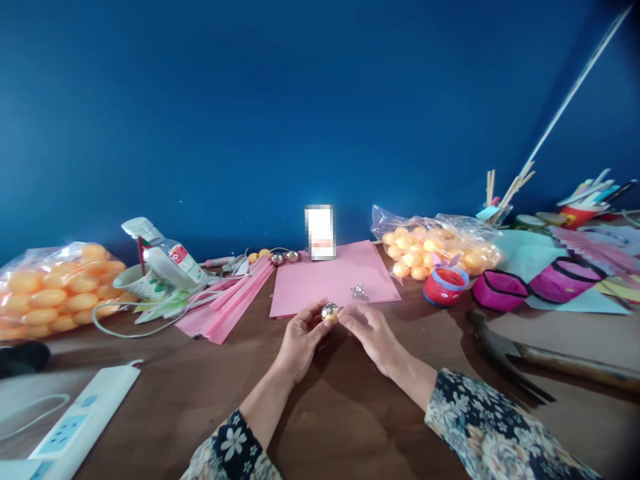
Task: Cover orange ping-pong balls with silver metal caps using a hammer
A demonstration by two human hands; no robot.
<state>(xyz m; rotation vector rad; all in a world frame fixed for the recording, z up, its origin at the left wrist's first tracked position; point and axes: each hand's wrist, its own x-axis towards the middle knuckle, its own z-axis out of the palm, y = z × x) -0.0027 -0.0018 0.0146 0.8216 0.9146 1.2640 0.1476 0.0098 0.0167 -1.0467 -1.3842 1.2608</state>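
Note:
My left hand (299,340) and my right hand (373,333) meet over the brown table (350,413), both pinching a small shiny round bell (330,311) between the fingertips. Just beyond them lies a pink paper sheet (320,280) with a small silvery piece (359,292) on it. Two more shiny bells (285,257) rest near the sheet's far left corner. Both sleeves have a floral pattern.
Bags of orange balls sit at the left (50,287) and back right (440,250). A glue bottle (167,257), folded pink paper (225,303), tape rolls (446,285), pink rings (500,290), a hammer (510,350) and a power strip (80,420) surround the hands.

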